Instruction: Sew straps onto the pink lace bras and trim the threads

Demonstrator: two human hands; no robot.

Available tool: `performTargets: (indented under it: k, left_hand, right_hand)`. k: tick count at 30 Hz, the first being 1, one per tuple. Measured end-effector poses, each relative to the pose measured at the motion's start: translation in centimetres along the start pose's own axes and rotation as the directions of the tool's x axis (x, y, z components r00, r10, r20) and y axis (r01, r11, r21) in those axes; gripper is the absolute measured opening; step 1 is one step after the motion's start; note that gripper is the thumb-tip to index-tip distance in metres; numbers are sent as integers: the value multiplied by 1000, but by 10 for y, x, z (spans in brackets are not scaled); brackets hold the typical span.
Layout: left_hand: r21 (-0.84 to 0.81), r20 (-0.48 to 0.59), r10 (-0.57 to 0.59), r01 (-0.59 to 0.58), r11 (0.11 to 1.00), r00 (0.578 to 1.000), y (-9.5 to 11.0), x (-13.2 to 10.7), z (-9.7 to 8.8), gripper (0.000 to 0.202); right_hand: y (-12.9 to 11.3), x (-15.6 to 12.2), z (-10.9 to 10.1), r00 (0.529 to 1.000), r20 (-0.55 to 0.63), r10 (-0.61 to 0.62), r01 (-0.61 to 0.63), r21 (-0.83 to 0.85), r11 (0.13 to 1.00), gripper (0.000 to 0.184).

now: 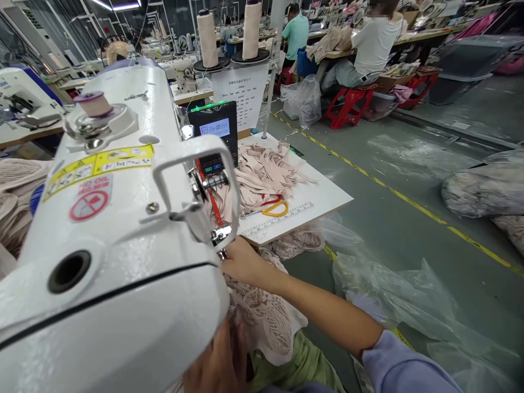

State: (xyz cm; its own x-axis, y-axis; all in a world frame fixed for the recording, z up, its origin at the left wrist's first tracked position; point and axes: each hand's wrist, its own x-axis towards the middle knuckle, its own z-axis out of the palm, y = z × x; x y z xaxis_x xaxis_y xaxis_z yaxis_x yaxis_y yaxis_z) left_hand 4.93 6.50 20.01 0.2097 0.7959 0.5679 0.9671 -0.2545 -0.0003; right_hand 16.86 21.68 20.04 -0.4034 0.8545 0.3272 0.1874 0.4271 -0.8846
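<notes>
A white sewing machine (123, 245) fills the left side, its head hiding much of the work. My right hand (241, 263) reaches in beside the presser foot area (221, 236), above pale pink lace fabric (270, 322); its fingertips are hidden behind the machine. Lower down, my left hand (221, 355) is partly covered by the machine head. Its fingers are together and bent against the lace fabric, which hangs over my lap. Beyond the machine, a pile of beige fabric strips (262, 174) lies on the white table (327, 197), with yellow-handled scissors (276, 208) by a printed ruler.
A control panel (215, 136) and two thread cones (251, 33) stand behind the machine. Plastic bags (393, 295) lie on the floor to the right, near yellow tape (388, 188). Co-workers (376, 43) sit farther back, one on a red stool (350, 106).
</notes>
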Motion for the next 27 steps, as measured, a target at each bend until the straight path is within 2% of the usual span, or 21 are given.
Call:
performTargets:
  k: [3,6,7,9,11,13,15,17,20,24,27]
  left_hand:
    - [-70,-41,-53,50,996,998,-9,-6,2,46]
    - [-169,-109,-157,138,976,981,-30,-15,6,42]
    - [-206,-92,-202,180,962,975,-38,-18,8,40]
    - [-281,19,-300,293,914,954,-54,-24,12,36]
    - [-367,156,-413,440,819,897,-65,-28,17,32]
    - [-417,274,-523,589,692,807,-70,-29,20,30]
    - [-428,362,-587,688,586,724,-71,-26,22,31]
    - [-429,420,-602,733,527,679,-70,-21,20,34]
    - [-421,480,-604,771,478,636,-65,-12,14,38]
    - [-392,464,-626,779,489,626,-59,-6,6,38]
    - [-414,472,-633,788,456,614,-57,-7,4,36]
  right_hand:
    - [2,1,1,1000,-15,-15,15,1,1000,15]
    - [3,2,3,999,-38,-38,37,-24,999,13]
    - [4,2,3,998,-42,-42,41,-26,999,13]
    - [4,1,4,998,-52,-42,41,-28,999,14]
    - [3,1,5,997,-68,-39,37,-19,999,12]
    - [3,1,7,997,-76,-29,28,-12,1000,10]
    - [2,0,8,997,-77,-21,20,-15,1000,10]
    - [2,1,9,996,-79,-29,27,-20,999,11]
    - [3,0,8,996,-80,-37,37,-6,999,11]
    - [4,-1,6,995,-92,-38,39,11,999,9]
    - [3,-2,5,996,-80,-33,35,17,999,11]
